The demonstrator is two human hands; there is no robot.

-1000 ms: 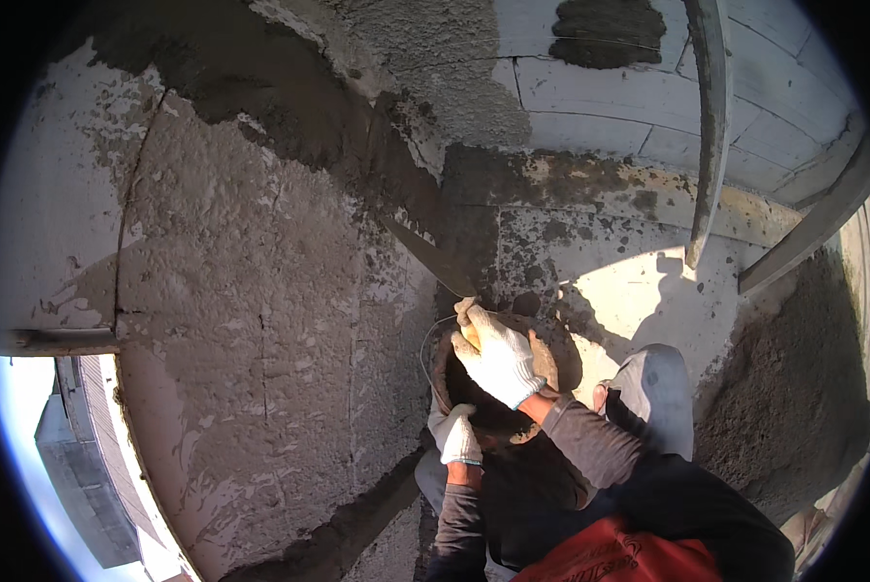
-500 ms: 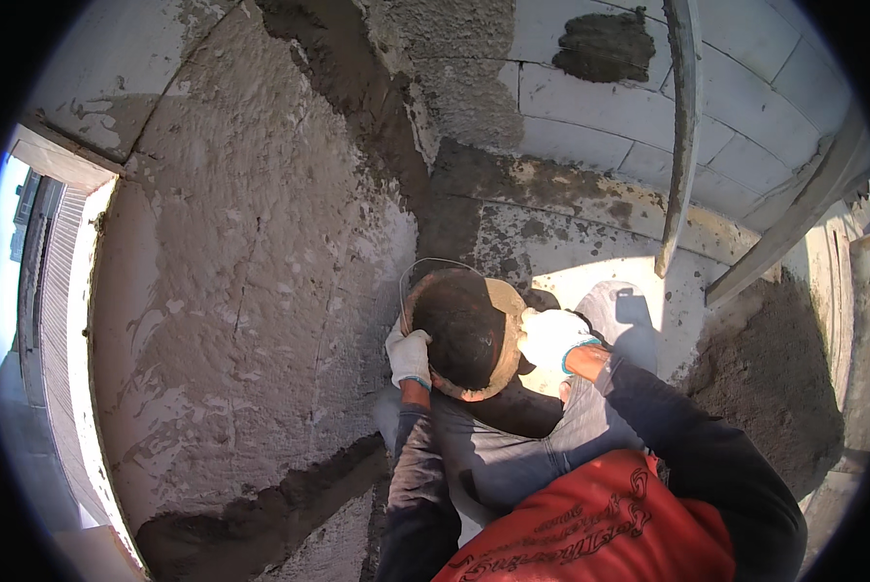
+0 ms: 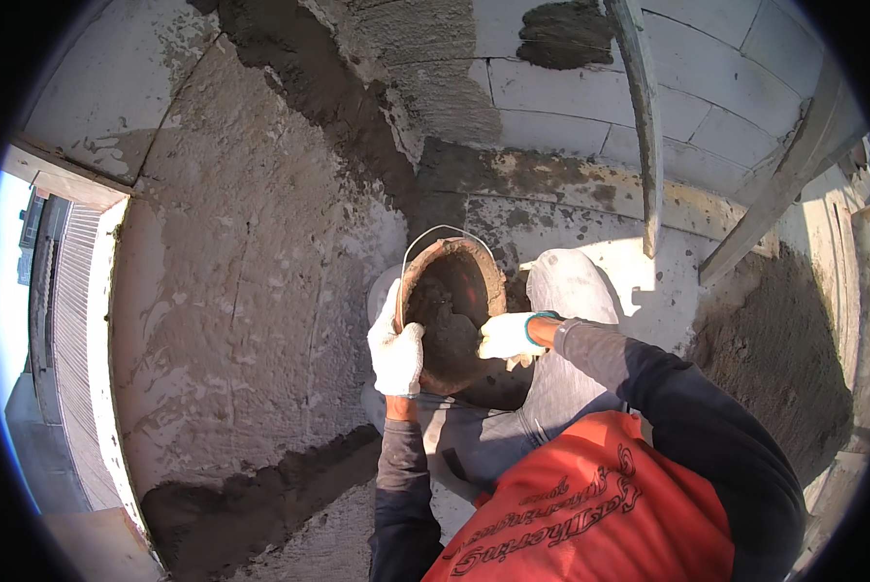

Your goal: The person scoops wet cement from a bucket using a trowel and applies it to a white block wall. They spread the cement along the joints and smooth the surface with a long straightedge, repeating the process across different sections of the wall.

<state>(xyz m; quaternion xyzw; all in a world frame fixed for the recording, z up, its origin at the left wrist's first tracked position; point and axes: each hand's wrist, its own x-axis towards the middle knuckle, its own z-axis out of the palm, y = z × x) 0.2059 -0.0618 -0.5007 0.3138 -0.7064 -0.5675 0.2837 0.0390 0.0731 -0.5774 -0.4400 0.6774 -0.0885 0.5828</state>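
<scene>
A round bucket (image 3: pixel 501 279), caked with mortar around its rim, is tilted between my knees. Its thin wire handle (image 3: pixel 442 229) arches over the far side. Wet grey mortar (image 3: pixel 437 301) lies inside. At the left rim my left hand (image 3: pixel 396 351), in a white knit glove, is closed on the bucket. My right hand (image 3: pixel 509 336), gloved in white with a teal cuff, is closed at the right rim. What its fingers hold is hidden; a smooth grey shape lies in the mortar beside them, and I cannot tell whether it is a tool.
A rough plastered wall (image 3: pixel 251 291) spans the left, with a dark mortar band (image 3: pixel 309 82) along its edge. Pale blocks (image 3: pixel 571 92) form the far wall. Two wooden props (image 3: pixel 641 126) slant at the right near a sand-like heap (image 3: pixel 779 359). A window opening (image 3: pixel 105 339) is far left.
The bucket has tipped so that its inside and the mortar face me more. My left hand has shifted slightly left along it; my right hand has moved left to the rim.
</scene>
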